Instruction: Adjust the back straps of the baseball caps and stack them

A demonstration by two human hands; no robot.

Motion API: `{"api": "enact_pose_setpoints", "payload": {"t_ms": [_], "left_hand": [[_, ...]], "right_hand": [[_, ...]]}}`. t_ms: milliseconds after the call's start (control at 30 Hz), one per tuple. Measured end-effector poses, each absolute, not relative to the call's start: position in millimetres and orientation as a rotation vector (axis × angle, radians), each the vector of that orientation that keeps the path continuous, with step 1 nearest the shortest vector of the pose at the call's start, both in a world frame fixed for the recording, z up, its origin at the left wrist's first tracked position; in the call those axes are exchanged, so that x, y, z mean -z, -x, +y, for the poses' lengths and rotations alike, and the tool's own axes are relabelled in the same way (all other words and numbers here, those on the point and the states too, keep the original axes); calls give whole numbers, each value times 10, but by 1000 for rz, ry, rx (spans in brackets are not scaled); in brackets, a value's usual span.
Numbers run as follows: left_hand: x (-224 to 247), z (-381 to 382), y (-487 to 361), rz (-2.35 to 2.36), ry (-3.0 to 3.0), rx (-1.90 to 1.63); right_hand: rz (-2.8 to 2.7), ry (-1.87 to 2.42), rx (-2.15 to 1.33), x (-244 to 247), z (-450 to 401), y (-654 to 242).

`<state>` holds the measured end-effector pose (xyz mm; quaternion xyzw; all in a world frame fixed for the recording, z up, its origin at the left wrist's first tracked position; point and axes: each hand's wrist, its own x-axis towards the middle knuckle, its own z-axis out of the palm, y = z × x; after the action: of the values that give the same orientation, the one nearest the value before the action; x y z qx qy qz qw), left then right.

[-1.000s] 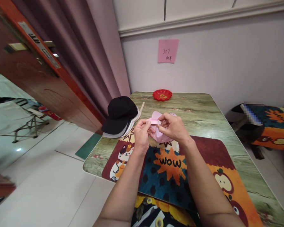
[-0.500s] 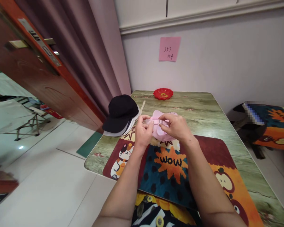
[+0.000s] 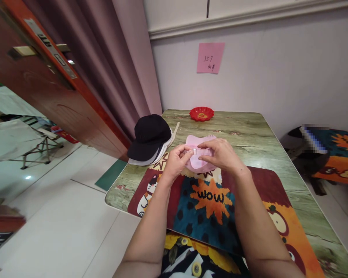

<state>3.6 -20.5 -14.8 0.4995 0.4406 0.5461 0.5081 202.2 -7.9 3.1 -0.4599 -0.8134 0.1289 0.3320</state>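
Note:
A pink cap (image 3: 201,165) rests on the printed mat, with its back strap toward me. My left hand (image 3: 176,160) pinches the strap beside a small metal buckle (image 3: 194,151). At the other side of the buckle is my right hand (image 3: 222,154). Its thumb and index finger are apart, with part of the strap between them; its other fingers are partly hidden. To the left of both hands lies a stack of caps, a black cap (image 3: 150,135) on top and white brims (image 3: 159,156) showing below it.
The mat (image 3: 185,208) covers the near part of the wood-patterned table (image 3: 240,133). A red scalloped dish (image 3: 201,114) stands near the far edge. A door (image 3: 84,104) and curtain (image 3: 133,58) are at left; a second table (image 3: 342,154) is at right.
My right thumb and index finger have come off the buckle and spread apart. My left fingers have shifted closer to the buckle. The view has shifted slightly.

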Motion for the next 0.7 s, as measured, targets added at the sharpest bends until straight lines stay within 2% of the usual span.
{"api": "enact_pose_setpoints", "payload": {"t_ms": [100, 467, 700], "left_hand": [[177, -181, -18, 1047, -1329, -1245], [135, -155, 7, 1168, -1540, -1428], [88, -211, -43, 1078, -1610, -1362]], "right_hand": [[-2092, 1204, -468, -48, -99, -2055], [-2056, 1184, -728, -70, -134, -1993], [-1981, 1129, -672, -43, -137, -1850]]}}
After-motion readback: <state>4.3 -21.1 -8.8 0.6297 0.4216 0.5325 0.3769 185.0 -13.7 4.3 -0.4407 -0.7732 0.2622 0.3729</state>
